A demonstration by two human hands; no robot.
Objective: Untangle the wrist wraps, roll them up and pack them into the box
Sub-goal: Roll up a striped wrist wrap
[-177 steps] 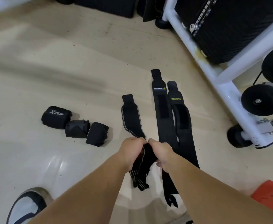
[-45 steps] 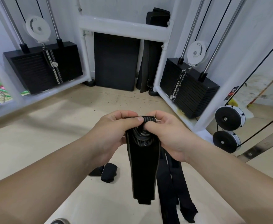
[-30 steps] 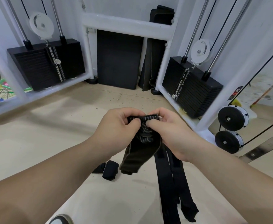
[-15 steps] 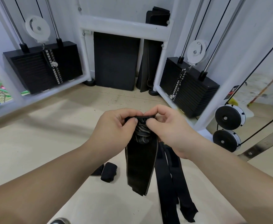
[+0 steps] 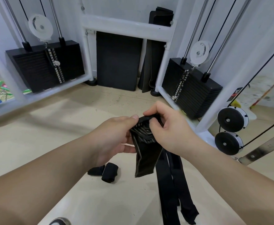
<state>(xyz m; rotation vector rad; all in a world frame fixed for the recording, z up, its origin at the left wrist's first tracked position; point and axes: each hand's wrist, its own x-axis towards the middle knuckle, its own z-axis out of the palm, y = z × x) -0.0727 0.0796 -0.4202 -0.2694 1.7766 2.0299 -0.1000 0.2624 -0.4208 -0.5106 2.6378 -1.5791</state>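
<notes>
My left hand (image 5: pixel 112 137) and my right hand (image 5: pixel 168 127) both grip the rolled top end of a black wrist wrap (image 5: pixel 145 153) held in mid-air. Its grey-striped roll sits between my thumbs, and a short loose tail hangs down from it. Two long black wraps (image 5: pixel 173 184) lie flat on the floor below my right forearm. Rolled-up black wraps (image 5: pixel 109 174) lie on the floor under my left wrist, partly hidden by it. No box is in view.
A white cable machine frame (image 5: pixel 126 26) stands ahead with black weight stacks at left (image 5: pixel 40 67) and right (image 5: pixel 193 95). Black mats (image 5: pixel 118 60) lean against the wall. Two black pulley wheels (image 5: pixel 230 129) sit at the right. My shoe tip (image 5: pixel 60 222) shows at the bottom.
The hanging tail of the held wrap has grown shorter as the roll between my hands has thickened. Earlier I lifted this wrap off the floor and my view rose.
</notes>
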